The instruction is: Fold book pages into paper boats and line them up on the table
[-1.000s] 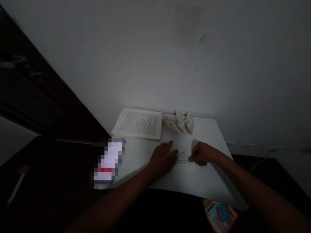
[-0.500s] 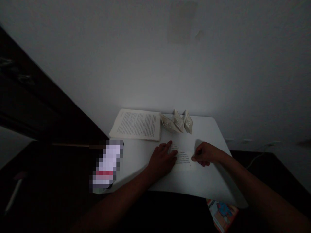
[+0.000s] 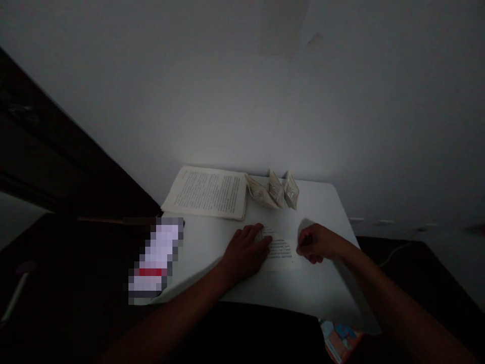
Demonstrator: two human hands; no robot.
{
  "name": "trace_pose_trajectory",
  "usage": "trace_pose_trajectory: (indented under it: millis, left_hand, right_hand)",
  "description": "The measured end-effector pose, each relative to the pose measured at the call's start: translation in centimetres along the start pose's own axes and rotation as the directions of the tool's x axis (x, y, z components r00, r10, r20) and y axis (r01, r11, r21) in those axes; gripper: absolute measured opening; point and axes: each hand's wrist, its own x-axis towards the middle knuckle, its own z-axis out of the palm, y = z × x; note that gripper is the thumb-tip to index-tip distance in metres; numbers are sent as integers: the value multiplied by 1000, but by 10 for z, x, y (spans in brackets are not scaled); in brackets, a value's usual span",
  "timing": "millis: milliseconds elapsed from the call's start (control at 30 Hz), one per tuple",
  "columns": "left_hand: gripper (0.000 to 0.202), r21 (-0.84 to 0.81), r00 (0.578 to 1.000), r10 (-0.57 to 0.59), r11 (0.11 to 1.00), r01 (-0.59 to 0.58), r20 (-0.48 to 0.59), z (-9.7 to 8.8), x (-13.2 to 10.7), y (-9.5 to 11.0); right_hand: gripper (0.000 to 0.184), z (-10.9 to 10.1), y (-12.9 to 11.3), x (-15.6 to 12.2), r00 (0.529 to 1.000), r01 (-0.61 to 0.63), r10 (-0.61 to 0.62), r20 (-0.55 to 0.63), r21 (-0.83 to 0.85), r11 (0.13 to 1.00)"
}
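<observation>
Left fingers [image 3: 262, 244] spread on paper [image 3: 280, 253], right fingers [image 3: 305, 249] pinched at edge, narrow end pointing away, hold and long axis unclear

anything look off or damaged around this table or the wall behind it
The wall has a darker patch high up, with a smaller mark beside it, unlike the plainer surface around them. I see no spill on the table.
</observation>
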Motion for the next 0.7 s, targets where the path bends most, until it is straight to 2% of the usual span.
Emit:
trace_pose_trajectory:
  millis: [100,233,367,433,500,600,700]
  left_hand:
    - [31,-18,1000,-11,1000,11,13,-1,1,0]
    - [34,-71,999,-24,997,28,47,-9,1,1]
    - [60,-149,994,19,989,-3,107,-20,-4,-2]
    - [72,-171,990,56,985,-33,129,-25,-6,-3]
    - [73,-178,987,79,983,-53,141,-27,-8,-5]
    - [66,-171,987,90,983,-67,133,-27,-7,-6]
    - [60,-164,988,104,983,-85,117,-26,-7,-7]
  right_hand:
    - [17,0,-3,1,1000,-8,7,11,9,1000]
    - [15,3,-2,0,999,43,-43,-28,-32,999]
    - [13,9,-4,-9,971,148,-178,-159,-182,972]
    - [17,15,-8,-17,924,228,-303,-232,-301,926]
    - [22,25,-14,-26,865,308,-432,-255,-409,859]
    - [40,42,-19,-33,753,428,-625,-203,-571,701]
    - [50,56,-17,-29,713,455,-689,-129,-663,595]
